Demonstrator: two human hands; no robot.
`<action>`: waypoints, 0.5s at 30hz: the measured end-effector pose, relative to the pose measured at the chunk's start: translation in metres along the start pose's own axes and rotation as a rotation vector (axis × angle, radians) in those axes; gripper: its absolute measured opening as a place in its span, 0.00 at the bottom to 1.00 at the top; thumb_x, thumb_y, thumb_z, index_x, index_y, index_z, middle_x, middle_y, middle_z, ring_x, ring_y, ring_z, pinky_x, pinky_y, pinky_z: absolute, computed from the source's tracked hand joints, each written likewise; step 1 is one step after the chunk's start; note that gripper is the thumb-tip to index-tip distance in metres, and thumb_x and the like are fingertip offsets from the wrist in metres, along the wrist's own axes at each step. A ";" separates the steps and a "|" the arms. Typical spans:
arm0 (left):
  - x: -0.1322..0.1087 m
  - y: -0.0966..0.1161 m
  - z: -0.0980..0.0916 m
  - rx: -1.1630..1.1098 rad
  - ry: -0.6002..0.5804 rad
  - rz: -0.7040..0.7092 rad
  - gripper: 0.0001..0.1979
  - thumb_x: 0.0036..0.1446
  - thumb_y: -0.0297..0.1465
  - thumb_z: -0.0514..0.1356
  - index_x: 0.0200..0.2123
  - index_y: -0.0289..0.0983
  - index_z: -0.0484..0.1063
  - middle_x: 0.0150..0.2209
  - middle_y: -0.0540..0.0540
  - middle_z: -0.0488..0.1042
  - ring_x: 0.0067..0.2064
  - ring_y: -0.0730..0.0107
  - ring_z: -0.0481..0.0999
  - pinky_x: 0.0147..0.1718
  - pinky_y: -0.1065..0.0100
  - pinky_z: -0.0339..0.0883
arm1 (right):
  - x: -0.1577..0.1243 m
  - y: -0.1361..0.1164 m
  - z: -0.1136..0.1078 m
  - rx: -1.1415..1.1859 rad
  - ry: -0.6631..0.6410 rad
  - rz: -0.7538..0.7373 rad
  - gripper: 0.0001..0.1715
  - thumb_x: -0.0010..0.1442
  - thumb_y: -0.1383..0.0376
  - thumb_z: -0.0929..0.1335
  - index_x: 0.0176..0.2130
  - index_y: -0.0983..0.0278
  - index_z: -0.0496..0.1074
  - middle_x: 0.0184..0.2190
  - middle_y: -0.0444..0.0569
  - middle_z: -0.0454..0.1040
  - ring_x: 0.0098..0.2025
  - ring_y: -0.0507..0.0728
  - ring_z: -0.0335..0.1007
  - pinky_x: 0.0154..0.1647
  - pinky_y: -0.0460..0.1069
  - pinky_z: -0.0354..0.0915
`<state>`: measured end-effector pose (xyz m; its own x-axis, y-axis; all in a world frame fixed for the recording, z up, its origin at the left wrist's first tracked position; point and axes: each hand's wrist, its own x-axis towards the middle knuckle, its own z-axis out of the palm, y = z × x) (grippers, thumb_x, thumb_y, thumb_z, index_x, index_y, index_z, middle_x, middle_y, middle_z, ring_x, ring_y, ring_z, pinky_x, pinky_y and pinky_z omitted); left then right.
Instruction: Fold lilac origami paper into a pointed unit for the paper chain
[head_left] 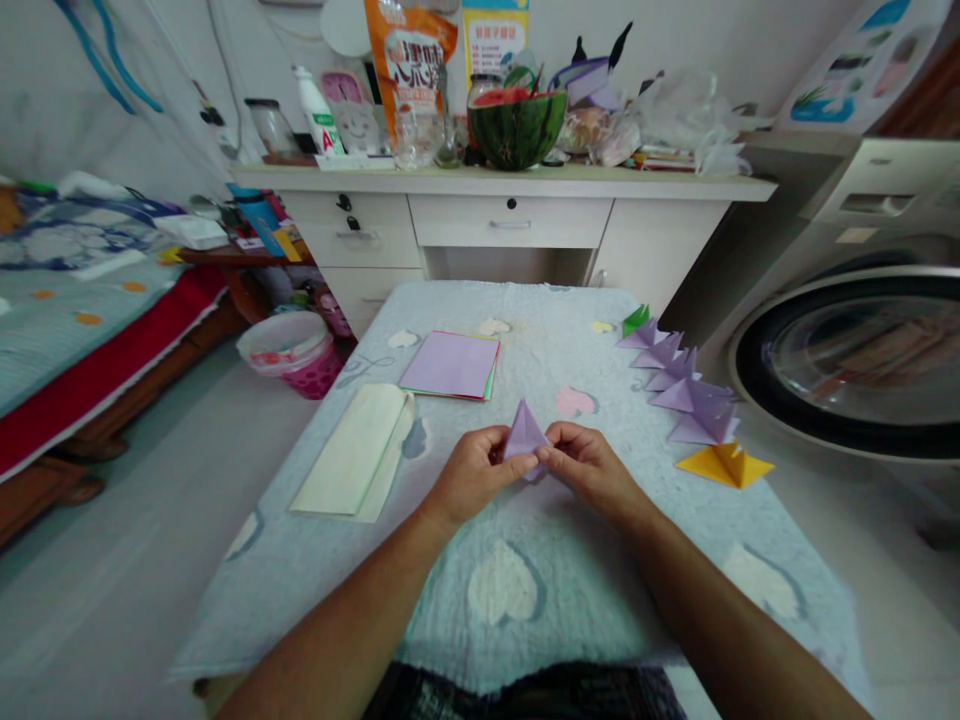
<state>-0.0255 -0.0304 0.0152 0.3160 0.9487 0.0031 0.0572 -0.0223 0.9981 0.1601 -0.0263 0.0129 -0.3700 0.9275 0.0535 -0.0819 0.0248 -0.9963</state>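
Observation:
A small folded piece of purple origami paper [524,432] is held just above the table, its pointed tip facing away from me. My left hand [480,465] pinches its left side between thumb and fingers. On its right lower edge, my right hand [585,458] grips with thumb and bent forefinger, and the two thumbs nearly meet at the front. Beyond my left hand lies a stack of square coloured paper [451,364] with a purple sheet on top. To the right, a row of folded purple paper pieces [679,385] runs between a green one [636,320] and an orange-yellow one [726,465].
A heart-patterned cloth covers the table [502,585]. A folded pale sheet [352,450] lies at its left. Behind stands a white desk [517,220] bearing a cut watermelon [517,130]. A washing machine [862,300] is at right, a pink bin [311,375] at left.

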 end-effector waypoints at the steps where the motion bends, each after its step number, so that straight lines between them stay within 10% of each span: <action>1: 0.000 -0.001 0.000 0.004 -0.012 -0.010 0.17 0.51 0.41 0.65 0.36 0.32 0.75 0.29 0.49 0.72 0.29 0.73 0.68 0.29 0.71 0.60 | 0.000 0.001 0.000 -0.003 -0.005 -0.003 0.18 0.55 0.54 0.73 0.28 0.64 0.68 0.23 0.40 0.65 0.25 0.48 0.57 0.28 0.45 0.54; 15: -0.002 -0.008 0.006 0.297 -0.045 0.014 0.15 0.53 0.39 0.62 0.23 0.33 0.69 0.21 0.55 0.59 0.24 0.78 0.58 0.23 0.74 0.49 | 0.001 0.000 0.007 -0.039 -0.028 -0.001 0.14 0.57 0.55 0.72 0.35 0.65 0.74 0.30 0.47 0.75 0.32 0.54 0.69 0.36 0.49 0.65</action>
<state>-0.0205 -0.0337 0.0069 0.3605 0.9327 0.0076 0.3248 -0.1332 0.9364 0.1536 -0.0279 0.0130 -0.3956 0.9168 0.0553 -0.0457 0.0405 -0.9981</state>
